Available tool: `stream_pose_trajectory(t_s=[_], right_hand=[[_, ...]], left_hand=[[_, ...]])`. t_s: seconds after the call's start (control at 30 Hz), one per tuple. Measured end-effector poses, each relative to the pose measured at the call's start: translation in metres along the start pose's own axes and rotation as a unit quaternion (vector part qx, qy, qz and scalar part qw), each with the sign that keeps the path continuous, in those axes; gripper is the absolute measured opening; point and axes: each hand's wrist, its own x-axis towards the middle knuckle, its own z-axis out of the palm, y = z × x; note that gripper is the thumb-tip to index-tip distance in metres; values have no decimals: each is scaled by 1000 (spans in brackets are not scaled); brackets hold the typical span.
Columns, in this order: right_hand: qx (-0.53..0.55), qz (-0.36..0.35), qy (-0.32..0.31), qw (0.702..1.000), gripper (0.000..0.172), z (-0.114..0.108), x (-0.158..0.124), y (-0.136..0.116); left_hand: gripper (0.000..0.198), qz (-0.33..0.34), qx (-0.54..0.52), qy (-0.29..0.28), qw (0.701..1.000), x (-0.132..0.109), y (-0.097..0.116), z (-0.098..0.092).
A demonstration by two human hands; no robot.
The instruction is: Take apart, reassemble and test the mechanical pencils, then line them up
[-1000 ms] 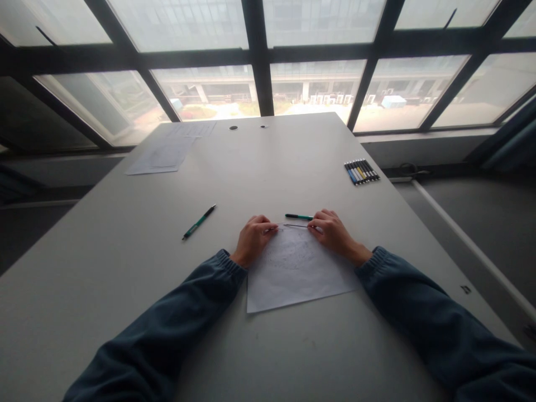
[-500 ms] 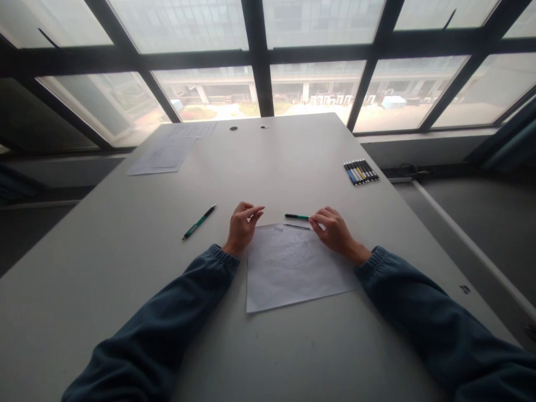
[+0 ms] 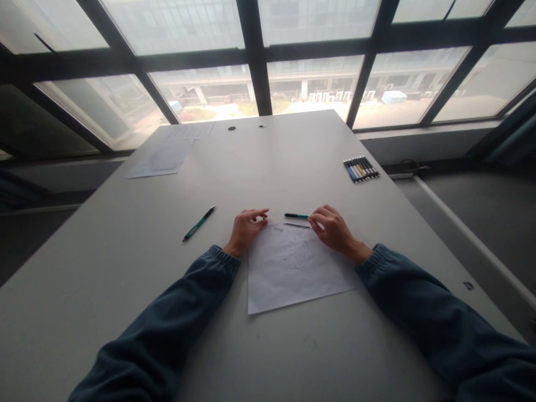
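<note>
My right hand (image 3: 333, 230) pinches the end of a green pen barrel (image 3: 296, 215), whose black part points left. Just below it a thin dark refill (image 3: 296, 225) lies near the top edge of a white paper (image 3: 293, 273) with faint pencil marks. A tiny clear piece (image 3: 278, 229) rests on the paper's upper part. At the paper's upper left corner is my left hand (image 3: 247, 230), its thumb and index finger apart, with nothing clear between them. A second green and black pen (image 3: 199, 223) lies to its left.
Several pens in a row (image 3: 361, 169) lie at the table's right side. Papers (image 3: 161, 156) are at the far left of the white table (image 3: 125, 251). Two small round items (image 3: 231, 129) are near the far edge, before the windows.
My left hand has shifted slightly right, towards the pen barrel, and its fingers have changed pose. My right hand keeps its grip. The view has moved a little.
</note>
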Motion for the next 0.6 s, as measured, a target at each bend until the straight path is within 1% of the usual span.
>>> stream_pose_trajectory(t_s=[0.17, 0.23, 0.3, 0.43, 0.6], right_hand=[[1, -5, 8, 1000, 22, -1, 0, 1], [4, -6, 8, 1000, 22, -1, 0, 0], [7, -5, 8, 1000, 22, -1, 0, 0], [14, 1, 10, 1000, 22, 0, -1, 1], [19, 1, 12, 1000, 23, 1, -1, 2]], left_hand=[[24, -37, -31, -14, 999, -1, 4, 1], [17, -40, -40, -19, 998, -1, 5, 1], [15, -39, -43, -20, 998, -1, 6, 1], [29, -43, -42, -5, 998, -2, 6, 0], [37, -51, -40, -4, 998, -2, 8, 0]])
